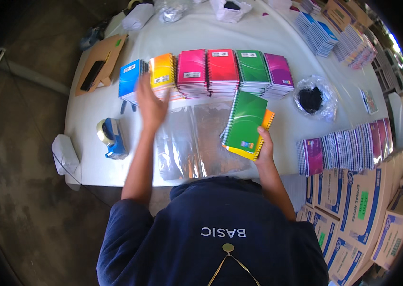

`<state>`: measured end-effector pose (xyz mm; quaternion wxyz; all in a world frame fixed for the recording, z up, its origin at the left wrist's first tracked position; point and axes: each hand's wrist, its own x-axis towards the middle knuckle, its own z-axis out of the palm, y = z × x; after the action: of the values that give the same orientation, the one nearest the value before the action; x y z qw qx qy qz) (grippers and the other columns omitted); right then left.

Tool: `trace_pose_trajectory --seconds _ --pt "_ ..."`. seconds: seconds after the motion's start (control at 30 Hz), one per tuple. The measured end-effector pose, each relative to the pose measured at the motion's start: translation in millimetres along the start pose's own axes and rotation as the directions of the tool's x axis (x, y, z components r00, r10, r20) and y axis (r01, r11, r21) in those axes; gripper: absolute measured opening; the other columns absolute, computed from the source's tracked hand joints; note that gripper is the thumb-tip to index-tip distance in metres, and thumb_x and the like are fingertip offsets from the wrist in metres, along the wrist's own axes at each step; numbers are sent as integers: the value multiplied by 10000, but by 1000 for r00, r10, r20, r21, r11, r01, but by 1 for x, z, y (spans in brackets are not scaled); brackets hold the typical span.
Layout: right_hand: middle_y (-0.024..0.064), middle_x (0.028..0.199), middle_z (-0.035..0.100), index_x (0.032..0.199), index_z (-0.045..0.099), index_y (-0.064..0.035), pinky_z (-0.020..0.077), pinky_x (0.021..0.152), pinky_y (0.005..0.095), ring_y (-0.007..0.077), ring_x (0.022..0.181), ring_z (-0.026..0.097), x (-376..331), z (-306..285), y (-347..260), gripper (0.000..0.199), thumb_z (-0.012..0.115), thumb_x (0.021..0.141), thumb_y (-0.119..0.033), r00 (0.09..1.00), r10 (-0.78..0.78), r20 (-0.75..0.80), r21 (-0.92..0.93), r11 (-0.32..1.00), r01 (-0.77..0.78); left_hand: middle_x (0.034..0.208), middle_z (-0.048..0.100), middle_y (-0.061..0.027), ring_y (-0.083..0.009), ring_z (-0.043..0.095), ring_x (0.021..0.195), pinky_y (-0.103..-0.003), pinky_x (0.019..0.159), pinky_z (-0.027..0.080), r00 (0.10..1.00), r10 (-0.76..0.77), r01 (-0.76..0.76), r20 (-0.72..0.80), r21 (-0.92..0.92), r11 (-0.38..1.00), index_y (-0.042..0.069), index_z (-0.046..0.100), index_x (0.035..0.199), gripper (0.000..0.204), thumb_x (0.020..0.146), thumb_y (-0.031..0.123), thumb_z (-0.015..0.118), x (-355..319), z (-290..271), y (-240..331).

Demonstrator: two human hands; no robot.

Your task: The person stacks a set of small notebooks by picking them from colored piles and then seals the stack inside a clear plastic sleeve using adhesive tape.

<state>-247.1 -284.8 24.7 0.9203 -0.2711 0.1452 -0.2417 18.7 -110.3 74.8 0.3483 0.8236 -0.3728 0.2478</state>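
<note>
In my right hand (266, 147) is a small bundle of spiral notebooks, with a green notebook (246, 121) on top and a yellow notebook (269, 119) showing under it. My left hand (151, 104), slightly blurred, is raised before the blue notebook stack (131, 75) and the orange notebook stack (162, 66); its thumb stands apart and nothing shows in it. The row continues rightward with a magenta stack (192, 64), a red stack (221, 64), a green stack (250, 64) and a purple stack (279, 69). Clear plastic sleeves (180, 143) lie flat between my arms.
A blue tape dispenser (114, 138) stands at left, below a cardboard piece (111, 57) with a black phone (92, 75). Right of the row sits a plastic-wrapped black roll (311, 99). Wrapped notebooks (349, 148) line the right edge, above cardboard boxes (353, 200).
</note>
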Motion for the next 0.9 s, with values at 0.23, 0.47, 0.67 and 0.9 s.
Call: trace_pose_trajectory --seconds 0.23,0.47,0.67,0.9 --pt "132 1065 604 1184 491 1 506 838 383 235 949 614 -7 5 19 380 528 873 -215 975 220 -24 111 970 -216 811 653 -159 -341 632 752 -404 677 496 936 -288 224 201 288 931 167 656 1070 270 862 318 575 12 -61 -102" --pt "135 1034 610 1165 500 13 510 826 382 234 922 620 -5 7 24 379 534 859 -207 959 284 -17 55 958 -283 831 667 -139 -330 635 767 -398 698 493 936 -288 194 201 388 901 169 682 1029 289 832 367 606 14 -59 -76" --pt "140 1030 612 1161 500 21 517 817 387 239 915 625 -11 13 19 382 531 860 -212 958 283 39 -2 959 -283 778 656 -91 -156 618 754 -300 669 469 847 -526 528 84 -5 849 38 671 931 216 861 238 631 32 -89 -93" --pt "124 1042 600 1228 455 -22 525 789 361 222 902 625 -8 15 23 476 593 864 -295 905 360 226 169 901 -400 1027 647 -106 -272 580 1036 -403 920 427 938 296 -77 179 -725 684 53 678 957 190 812 38 557 -7 -76 63"
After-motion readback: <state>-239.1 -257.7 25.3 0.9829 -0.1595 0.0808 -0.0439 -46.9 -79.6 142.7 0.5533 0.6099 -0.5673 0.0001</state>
